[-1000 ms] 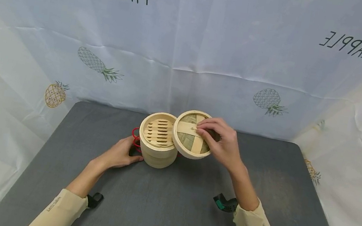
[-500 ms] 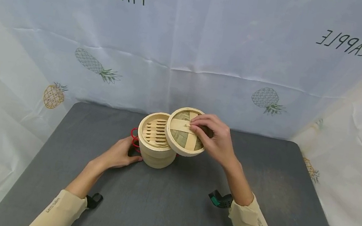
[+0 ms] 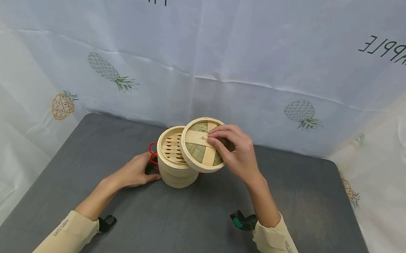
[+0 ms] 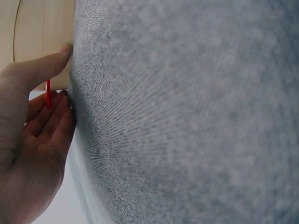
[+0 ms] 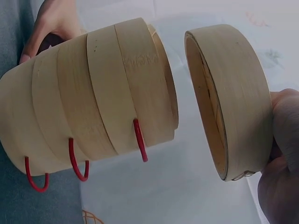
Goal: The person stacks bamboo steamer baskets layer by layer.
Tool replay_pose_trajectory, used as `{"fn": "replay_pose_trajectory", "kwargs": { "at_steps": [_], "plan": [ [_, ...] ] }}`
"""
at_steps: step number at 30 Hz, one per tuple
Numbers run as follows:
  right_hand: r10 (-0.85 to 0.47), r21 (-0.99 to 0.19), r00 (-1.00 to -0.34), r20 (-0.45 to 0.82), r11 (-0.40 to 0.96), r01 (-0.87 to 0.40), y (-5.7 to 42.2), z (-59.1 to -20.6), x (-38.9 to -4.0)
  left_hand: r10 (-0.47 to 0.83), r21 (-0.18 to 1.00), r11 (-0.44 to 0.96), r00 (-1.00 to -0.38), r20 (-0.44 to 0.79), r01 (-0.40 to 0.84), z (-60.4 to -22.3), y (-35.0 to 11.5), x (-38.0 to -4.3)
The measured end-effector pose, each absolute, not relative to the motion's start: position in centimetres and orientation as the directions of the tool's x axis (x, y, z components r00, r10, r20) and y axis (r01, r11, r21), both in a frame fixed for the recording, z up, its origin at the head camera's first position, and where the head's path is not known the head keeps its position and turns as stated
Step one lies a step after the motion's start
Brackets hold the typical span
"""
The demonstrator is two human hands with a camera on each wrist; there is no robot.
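Note:
A round bamboo steamer [image 3: 178, 179] of stacked tiers stands near the table's back edge, with a slatted rack [image 3: 170, 148] showing in its top. Red loop handles [image 5: 72, 156] stick out from its side in the right wrist view. My left hand [image 3: 136, 172] holds the steamer low on its left side, the thumb [image 4: 49, 67] against the wall and the other fingers reaching behind. My right hand [image 3: 239, 151] pinches the middle of the woven lid [image 3: 195, 150]. The lid is tilted and raised over the steamer's right part; the right wrist view shows a gap between them.
The dark grey table [image 3: 178, 236] extends to both sides and in front. A white cloth [image 3: 245, 54] with pineapple prints hangs behind it and along the sides. Black straps with small devices sit at both wrists.
My right hand has carried the lid leftward and slightly up, so it overlaps more of the steamer's top in the head view. My left hand stays in place on the steamer.

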State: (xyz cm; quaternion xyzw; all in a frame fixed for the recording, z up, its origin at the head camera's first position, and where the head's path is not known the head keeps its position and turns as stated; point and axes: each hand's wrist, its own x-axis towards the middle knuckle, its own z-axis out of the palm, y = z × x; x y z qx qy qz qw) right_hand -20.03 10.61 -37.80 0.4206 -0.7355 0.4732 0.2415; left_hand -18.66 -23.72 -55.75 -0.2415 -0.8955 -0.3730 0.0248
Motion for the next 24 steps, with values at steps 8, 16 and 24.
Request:
{"fn": "replay_pose_trajectory", "kwargs": {
  "at_steps": [8,16,24],
  "plan": [
    [-0.386,-0.493,-0.527,0.757,0.192,-0.848,9.8,-37.4,-20.3,0.416,0.643,0.618,-0.882,0.22,0.452,-56.0,-23.8,-18.8],
    [-0.396,-0.49,-0.52,0.756,0.184,-0.852,9.3,-37.0,-20.5,0.418,0.655,0.602,-0.879,0.228,0.456,-55.2,-23.6,-18.5],
    [-0.422,-0.491,-0.519,0.743,0.182,-0.852,8.7,-37.5,-20.8,0.406,0.626,0.655,-0.896,0.18,0.422,-56.6,-24.0,-19.1]
  ]
}}
